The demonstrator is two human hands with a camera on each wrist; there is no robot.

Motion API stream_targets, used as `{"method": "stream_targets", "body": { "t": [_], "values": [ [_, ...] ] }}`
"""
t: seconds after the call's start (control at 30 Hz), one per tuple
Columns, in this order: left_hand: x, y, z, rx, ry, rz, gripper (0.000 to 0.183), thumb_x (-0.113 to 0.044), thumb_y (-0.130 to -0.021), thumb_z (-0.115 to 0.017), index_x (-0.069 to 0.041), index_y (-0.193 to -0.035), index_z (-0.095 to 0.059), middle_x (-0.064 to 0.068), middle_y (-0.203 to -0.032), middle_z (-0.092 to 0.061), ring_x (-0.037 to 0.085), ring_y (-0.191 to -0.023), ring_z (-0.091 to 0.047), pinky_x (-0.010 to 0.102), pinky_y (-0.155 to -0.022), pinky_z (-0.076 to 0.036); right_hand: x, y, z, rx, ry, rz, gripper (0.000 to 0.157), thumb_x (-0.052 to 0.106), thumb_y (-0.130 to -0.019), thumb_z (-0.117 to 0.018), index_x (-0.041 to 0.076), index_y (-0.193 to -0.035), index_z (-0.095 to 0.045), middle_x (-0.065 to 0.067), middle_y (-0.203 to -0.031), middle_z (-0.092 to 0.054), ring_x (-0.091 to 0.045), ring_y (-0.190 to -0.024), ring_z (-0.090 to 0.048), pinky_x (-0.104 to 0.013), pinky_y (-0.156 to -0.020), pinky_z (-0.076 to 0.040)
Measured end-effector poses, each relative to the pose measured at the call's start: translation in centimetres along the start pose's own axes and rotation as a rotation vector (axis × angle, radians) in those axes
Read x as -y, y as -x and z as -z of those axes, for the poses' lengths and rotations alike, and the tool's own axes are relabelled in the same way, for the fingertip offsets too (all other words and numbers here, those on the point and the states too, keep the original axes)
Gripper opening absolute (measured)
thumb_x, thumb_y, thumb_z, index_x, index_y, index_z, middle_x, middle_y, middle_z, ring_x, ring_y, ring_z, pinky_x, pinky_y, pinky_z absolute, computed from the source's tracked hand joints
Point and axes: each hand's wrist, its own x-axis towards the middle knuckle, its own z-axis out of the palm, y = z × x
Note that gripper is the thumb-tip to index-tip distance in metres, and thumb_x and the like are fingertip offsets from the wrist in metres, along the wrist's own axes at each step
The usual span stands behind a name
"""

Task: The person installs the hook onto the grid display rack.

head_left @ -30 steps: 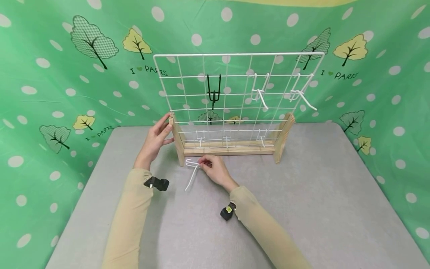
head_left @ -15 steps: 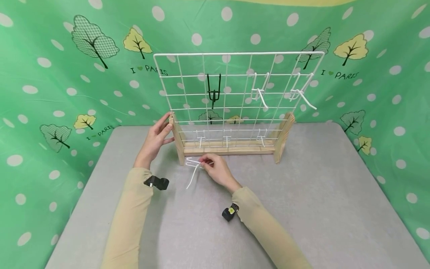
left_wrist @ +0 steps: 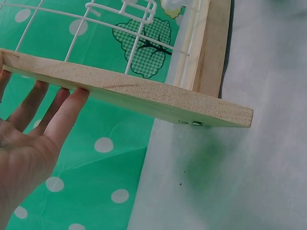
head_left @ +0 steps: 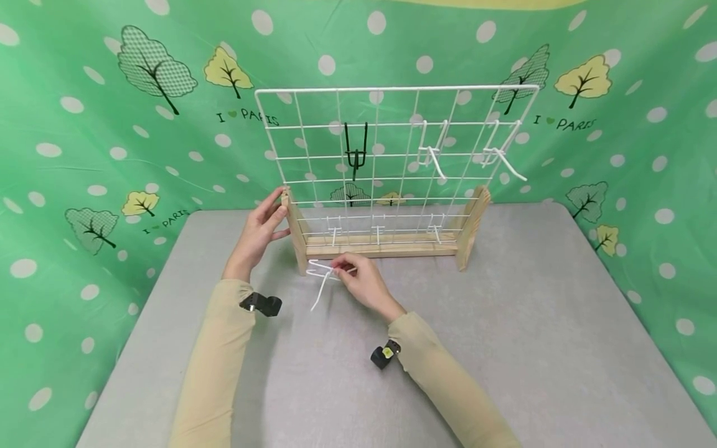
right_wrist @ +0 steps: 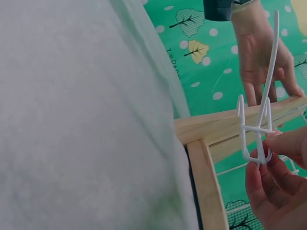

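In the head view my right hand (head_left: 364, 281) pinches a white wire display hook (head_left: 321, 274) in front of the rack's left end. Its long prong slants down toward me. The right wrist view shows thumb and fingertips on the lower part of the hook (right_wrist: 259, 129), with two bent ends standing free. My left hand (head_left: 254, 239) rests against the rack's left wooden side post (head_left: 295, 236). Seen from the left wrist, straight fingers (left_wrist: 67, 112) touch the post's outer face. The rack's white wire grid (head_left: 398, 178) leans back above a wooden base (head_left: 386, 252).
A black hook (head_left: 356, 155) and two white hooks, one in the middle right (head_left: 432, 155) and another at the far right (head_left: 498, 155), hang high on the grid. Three small white hooks (head_left: 378, 231) hang low. Green patterned cloth (head_left: 168, 143) rises behind the grey tabletop (head_left: 532, 323).
My right hand has risen slightly toward the rack, and the hook in it has tilted a little, its prong end moving up. The left hand has stayed at the post.
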Motion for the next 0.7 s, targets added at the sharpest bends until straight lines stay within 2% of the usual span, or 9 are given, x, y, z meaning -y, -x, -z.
{"method": "stream_targets", "body": {
  "t": [0.7],
  "values": [
    [-0.1,0.1,0.1,0.01,0.008,-0.008,0.055,-0.024,-0.103,-0.048,-0.017,-0.154,-0.027,0.018,-0.153,-0.03,0.034,-0.137,-0.032,0.051,-0.095,-0.048,2.2,-0.6,1.0,-0.034,-0.009,0.031,0.013,-0.007,-0.088,-0.064,-0.002,-0.099,-0.069,-0.01,-0.089,-0.066,-0.019,-0.081,-0.061,-0.022,-0.07,-0.057]
  ]
}}
